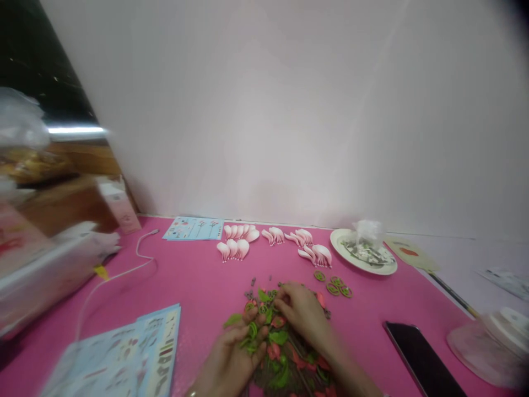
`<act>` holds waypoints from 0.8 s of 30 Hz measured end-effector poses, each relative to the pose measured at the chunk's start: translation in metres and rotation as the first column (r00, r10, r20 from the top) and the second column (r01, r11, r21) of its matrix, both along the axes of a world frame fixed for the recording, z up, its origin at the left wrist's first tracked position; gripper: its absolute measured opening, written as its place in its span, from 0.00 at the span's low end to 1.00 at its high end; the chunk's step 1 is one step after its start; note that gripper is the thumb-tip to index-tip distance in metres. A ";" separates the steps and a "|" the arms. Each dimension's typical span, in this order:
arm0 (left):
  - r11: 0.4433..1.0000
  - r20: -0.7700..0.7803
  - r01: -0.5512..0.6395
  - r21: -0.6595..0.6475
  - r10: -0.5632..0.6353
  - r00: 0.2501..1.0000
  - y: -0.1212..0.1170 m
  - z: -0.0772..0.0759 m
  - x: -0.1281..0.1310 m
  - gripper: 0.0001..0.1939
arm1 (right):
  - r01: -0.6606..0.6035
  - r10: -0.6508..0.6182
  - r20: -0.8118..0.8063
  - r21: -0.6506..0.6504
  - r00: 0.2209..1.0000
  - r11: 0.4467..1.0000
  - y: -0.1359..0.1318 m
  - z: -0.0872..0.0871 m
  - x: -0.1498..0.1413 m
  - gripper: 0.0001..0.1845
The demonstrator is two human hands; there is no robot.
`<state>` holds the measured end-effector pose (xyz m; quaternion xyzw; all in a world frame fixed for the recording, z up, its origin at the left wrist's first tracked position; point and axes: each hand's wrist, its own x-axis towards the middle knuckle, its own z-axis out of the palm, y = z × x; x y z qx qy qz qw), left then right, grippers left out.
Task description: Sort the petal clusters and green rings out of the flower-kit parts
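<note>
My left hand [237, 355] is turned palm up with its fingers curled around several small green plastic pieces [251, 337]. My right hand [303, 311] reaches into a heap of small parts [285, 353], green leaf shapes, coral-red pieces and brown stems. Its thumb and fingertips are pinched together at the heap's far left side; whatever lies between them is too small to make out. Just beyond that hand lie a few green ring-shaped pieces [336, 284]. Pale pink petal pieces [235, 248] are set out in groups farther back.
A plate [390, 270] with small pieces and a plastic bag stands back right. A phone [421, 353] and a clear jar [491, 344] are on the right. Printed instruction sheets [124, 353], a white cable [142, 256] and a wrapped package [53, 264] lie left. A white wall closes the back.
</note>
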<state>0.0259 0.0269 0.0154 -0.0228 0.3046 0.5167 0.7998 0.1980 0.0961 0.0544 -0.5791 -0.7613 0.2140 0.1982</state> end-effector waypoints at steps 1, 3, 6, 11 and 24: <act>1.000 0.001 -0.005 -0.020 0.005 1.000 0.000 0.002 0.001 0.17 | -0.003 0.000 -0.081 -0.034 0.997 0.999 -0.002 0.005 -0.001 0.06; 1.000 0.016 -0.013 -0.028 0.013 1.000 0.001 0.005 0.001 0.08 | -0.057 0.030 -0.244 -0.106 0.969 0.993 -0.006 0.013 -0.005 0.05; 1.000 0.064 -0.001 0.012 0.001 0.998 0.002 0.007 0.001 0.05 | -0.126 0.084 -0.358 -0.094 0.930 0.988 -0.011 0.018 -0.012 0.06; 0.998 0.163 -0.051 0.023 0.046 0.986 0.007 0.007 -0.007 0.12 | -0.074 0.078 -0.196 0.027 0.977 0.997 -0.005 0.000 -0.012 0.08; 0.974 0.073 -0.226 0.004 0.225 0.972 0.010 0.003 -0.012 0.10 | -0.085 0.079 0.130 0.038 0.988 0.996 -0.010 -0.016 -0.018 0.09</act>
